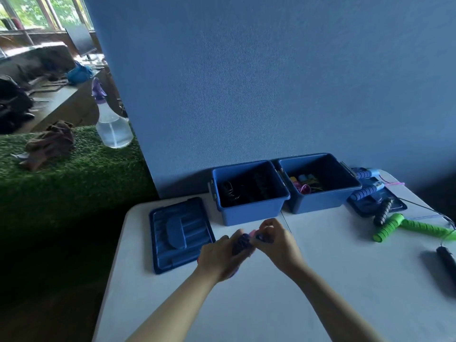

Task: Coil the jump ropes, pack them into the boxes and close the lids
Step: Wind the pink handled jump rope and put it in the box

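Head view: both hands meet over the white bench point(246, 304), just in front of the two open boxes. The left hand point(217, 257) curls around a dark blue jump-rope handle point(240, 244), whose long axis runs from the palm up and away toward the boxes, tilted slightly right. The right hand point(278, 243) has its fingers bent and pinches a second dark handle end point(264, 236) with a bit of pink showing between the two hands; motion blur hides the exact hold. Both forearms reach in from the near edge and converge, wrists close together.

Beyond the hands, the left box point(249, 213) holds dark rope, and the right box point(318, 206), touching it, holds pink and yellow pieces. Left of the left hand a blue lid point(180, 233) lies flat. Right of the right hand, well apart, lie green handles point(394, 225), a black handle point(382, 211), light blue handles point(365, 191) on a second lid point(394, 207), and another black handle point(446, 262) near the bench edge.
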Demonstrator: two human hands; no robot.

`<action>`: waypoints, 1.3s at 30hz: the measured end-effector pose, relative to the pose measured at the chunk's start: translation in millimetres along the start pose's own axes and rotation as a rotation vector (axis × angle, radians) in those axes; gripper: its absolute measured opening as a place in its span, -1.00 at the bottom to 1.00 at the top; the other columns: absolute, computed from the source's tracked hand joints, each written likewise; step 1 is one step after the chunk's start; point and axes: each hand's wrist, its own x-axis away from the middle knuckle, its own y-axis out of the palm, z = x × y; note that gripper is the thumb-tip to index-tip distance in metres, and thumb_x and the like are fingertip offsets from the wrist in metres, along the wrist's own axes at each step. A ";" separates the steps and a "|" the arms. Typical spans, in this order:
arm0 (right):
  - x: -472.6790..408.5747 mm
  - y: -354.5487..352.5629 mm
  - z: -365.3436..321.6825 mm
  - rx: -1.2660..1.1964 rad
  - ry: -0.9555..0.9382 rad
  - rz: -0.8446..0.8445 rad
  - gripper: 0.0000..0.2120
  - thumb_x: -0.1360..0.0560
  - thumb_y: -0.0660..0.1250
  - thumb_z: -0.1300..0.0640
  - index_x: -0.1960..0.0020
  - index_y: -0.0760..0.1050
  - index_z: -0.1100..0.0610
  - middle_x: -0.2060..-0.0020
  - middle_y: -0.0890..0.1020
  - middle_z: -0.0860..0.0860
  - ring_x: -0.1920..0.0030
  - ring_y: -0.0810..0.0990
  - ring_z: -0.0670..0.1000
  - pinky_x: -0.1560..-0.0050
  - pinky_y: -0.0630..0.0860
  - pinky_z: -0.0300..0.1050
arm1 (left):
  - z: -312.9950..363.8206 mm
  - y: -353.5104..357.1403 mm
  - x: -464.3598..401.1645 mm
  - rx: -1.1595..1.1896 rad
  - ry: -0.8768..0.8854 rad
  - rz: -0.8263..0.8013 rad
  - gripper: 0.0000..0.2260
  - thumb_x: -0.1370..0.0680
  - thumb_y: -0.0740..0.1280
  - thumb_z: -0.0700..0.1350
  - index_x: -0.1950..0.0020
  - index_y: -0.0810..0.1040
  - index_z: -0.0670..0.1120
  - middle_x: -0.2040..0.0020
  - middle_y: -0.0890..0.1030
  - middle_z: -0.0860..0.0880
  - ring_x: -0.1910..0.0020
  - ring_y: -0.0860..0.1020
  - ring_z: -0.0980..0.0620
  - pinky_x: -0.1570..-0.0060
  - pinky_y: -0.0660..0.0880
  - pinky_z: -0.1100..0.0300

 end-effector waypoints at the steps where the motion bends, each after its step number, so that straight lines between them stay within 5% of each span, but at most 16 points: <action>1: -2.5 -3.9 1.2 -0.001 0.008 -0.025 -0.69 -0.32 0.52 0.18 0.16 0.40 -0.01 0.30 0.68 -0.12 0.27 0.62 -0.12 0.24 0.54 -0.26 | -0.3 -1.9 -0.1 -0.005 0.010 -0.001 -0.64 -0.48 -0.08 0.47 0.05 0.25 0.24 0.20 0.54 0.10 0.17 0.54 0.05 0.19 0.39 0.12; 8: -7.6 -12.7 4.5 0.064 -0.116 -0.123 -0.77 -0.28 0.44 0.34 0.21 0.49 0.06 0.30 0.69 -0.04 0.27 0.65 0.01 0.16 0.61 0.05 | -1.0 -2.5 0.9 -0.006 0.052 -0.023 -0.67 -0.52 -0.05 0.38 -0.10 0.27 0.22 0.20 0.54 0.13 0.18 0.53 0.07 0.22 0.31 0.14; 15: -5.9 -10.4 5.2 0.219 -0.267 0.005 -0.70 -0.25 0.29 0.45 0.22 0.44 0.07 0.29 0.61 -0.11 0.29 0.52 -0.16 0.29 0.43 -0.37 | 11.7 -3.4 -2.8 0.011 0.003 0.005 -0.67 -0.52 -0.04 0.38 -0.05 0.30 0.22 0.19 0.58 0.12 0.15 0.55 0.06 0.16 0.41 0.10; 19: -6.8 -10.6 12.9 0.289 -0.339 0.199 -0.77 -0.28 0.42 0.41 0.12 0.54 0.18 0.17 0.49 -0.02 0.29 0.46 -0.23 0.23 0.37 -0.51 | 11.2 -5.3 -7.7 0.037 -0.001 0.008 -0.63 -0.51 -0.04 0.41 -0.07 0.30 0.19 0.14 0.62 0.14 0.11 0.57 0.05 0.11 0.47 0.06; 22: -5.2 -10.8 15.7 0.280 -0.309 0.241 -0.83 -0.31 0.48 0.30 0.13 0.61 0.13 0.19 0.59 -0.09 0.23 0.58 -0.14 0.17 0.44 -0.46 | 11.0 -12.0 -7.7 0.075 -0.008 -0.020 -0.62 -0.52 0.01 0.37 -0.18 0.32 0.19 0.14 0.61 0.21 0.06 0.54 0.11 0.09 0.40 0.11; 27: 2.1 0.8 18.1 0.101 -0.195 0.225 -0.84 -0.36 0.47 0.30 0.08 0.65 0.12 0.20 0.67 -0.11 0.15 0.63 -0.27 0.09 0.49 -0.48 | 16.5 -13.3 -13.0 0.205 -0.094 -0.149 -0.80 -0.55 0.05 0.22 -0.05 0.32 0.17 0.32 0.53 0.09 0.25 0.50 0.05 0.26 0.30 0.09; 39: -7.4 -12.6 26.8 0.176 -0.306 0.059 -0.79 -0.40 0.32 0.45 0.12 0.63 0.19 0.26 0.64 -0.14 0.21 0.60 -0.33 0.16 0.45 -0.50 | 6.5 -1.7 4.1 0.112 0.048 -0.031 -0.73 -0.47 0.03 0.23 0.06 0.37 0.10 0.30 0.60 0.06 0.35 0.53 0.09 0.27 0.44 0.14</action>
